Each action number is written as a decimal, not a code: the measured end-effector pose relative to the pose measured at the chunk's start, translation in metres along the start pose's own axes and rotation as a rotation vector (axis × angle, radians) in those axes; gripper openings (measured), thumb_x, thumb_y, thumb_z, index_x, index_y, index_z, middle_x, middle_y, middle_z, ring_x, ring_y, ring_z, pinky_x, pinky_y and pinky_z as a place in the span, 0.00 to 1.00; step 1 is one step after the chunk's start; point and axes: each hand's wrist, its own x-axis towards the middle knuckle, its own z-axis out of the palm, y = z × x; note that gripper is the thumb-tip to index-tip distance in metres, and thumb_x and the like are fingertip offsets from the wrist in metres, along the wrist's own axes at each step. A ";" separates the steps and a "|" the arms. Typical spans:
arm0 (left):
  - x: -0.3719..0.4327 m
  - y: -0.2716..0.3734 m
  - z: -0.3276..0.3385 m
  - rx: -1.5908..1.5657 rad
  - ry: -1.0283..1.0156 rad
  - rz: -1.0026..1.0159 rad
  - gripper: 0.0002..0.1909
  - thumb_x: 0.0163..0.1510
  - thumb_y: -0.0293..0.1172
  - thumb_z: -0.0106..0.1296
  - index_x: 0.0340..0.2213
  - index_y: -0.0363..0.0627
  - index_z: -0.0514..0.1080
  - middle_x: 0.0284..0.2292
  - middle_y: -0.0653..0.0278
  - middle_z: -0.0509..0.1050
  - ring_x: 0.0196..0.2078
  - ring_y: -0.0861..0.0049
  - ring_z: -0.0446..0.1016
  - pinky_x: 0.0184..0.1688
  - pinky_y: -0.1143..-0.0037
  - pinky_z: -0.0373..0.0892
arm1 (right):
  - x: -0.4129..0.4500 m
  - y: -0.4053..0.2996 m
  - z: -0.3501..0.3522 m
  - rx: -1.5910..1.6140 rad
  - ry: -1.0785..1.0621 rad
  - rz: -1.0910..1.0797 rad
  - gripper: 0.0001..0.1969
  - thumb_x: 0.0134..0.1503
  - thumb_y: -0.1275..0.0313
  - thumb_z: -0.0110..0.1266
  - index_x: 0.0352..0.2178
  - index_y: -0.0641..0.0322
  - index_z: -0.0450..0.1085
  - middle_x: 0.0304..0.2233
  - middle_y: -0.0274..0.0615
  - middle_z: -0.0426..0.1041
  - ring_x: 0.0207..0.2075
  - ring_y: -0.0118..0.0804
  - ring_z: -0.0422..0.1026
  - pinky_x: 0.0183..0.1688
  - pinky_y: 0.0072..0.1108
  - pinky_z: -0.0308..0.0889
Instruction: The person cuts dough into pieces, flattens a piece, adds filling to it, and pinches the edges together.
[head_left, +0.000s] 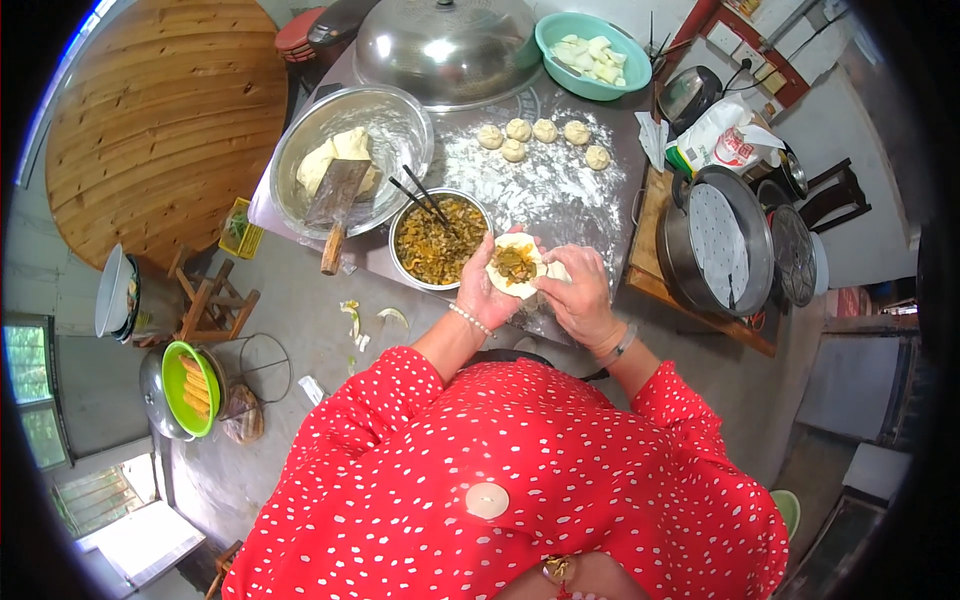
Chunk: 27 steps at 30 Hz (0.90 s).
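On the palm of my left hand (480, 279) rests a round dough wrapper (499, 280) with a heap of chopped filling (516, 264) at its middle. My right hand (581, 289) pinches the wrapper's right edge between thumb and fingers. Just left of my hands stands a steel bowl of filling (439, 244), with dark chopsticks (420, 196) stuck in it. Several pleated buns (545, 130) sit on the floured table (480, 180) beyond my hands. Behind the filling, a large steel basin (397, 116) holds dough (319, 166) and a wooden-handled scraper (339, 199).
A domed steel lid (450, 52) and a teal basin of pale cut pieces (592, 56) stand at the back. To the right, a steamer pot (716, 240) with a perforated liner sits on a wooden stand (649, 262). A round wooden tabletop (165, 127) leans at left.
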 end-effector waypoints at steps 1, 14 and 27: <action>0.000 0.000 -0.001 -0.003 0.006 0.022 0.22 0.56 0.45 0.31 0.44 0.42 0.60 0.40 0.51 0.66 0.43 0.62 0.65 0.48 0.65 0.60 | 0.000 -0.001 0.000 0.000 0.001 0.058 0.07 0.36 0.75 0.54 0.23 0.56 0.70 0.37 0.41 0.66 0.40 0.43 0.63 0.42 0.32 0.57; -0.004 0.001 -0.008 0.016 0.001 0.007 0.21 0.55 0.46 0.33 0.45 0.46 0.59 0.40 0.55 0.66 0.43 0.63 0.65 0.46 0.65 0.61 | -0.003 -0.013 0.007 0.407 -0.009 0.607 0.10 0.40 0.79 0.54 0.29 0.67 0.68 0.26 0.47 0.70 0.26 0.39 0.70 0.29 0.22 0.65; -0.007 -0.001 -0.013 0.129 0.075 0.035 0.17 0.54 0.36 0.38 0.44 0.44 0.60 0.38 0.54 0.68 0.40 0.66 0.67 0.43 0.69 0.65 | -0.006 -0.017 0.015 0.246 0.039 0.355 0.10 0.41 0.80 0.52 0.29 0.65 0.69 0.28 0.46 0.68 0.27 0.43 0.69 0.29 0.23 0.64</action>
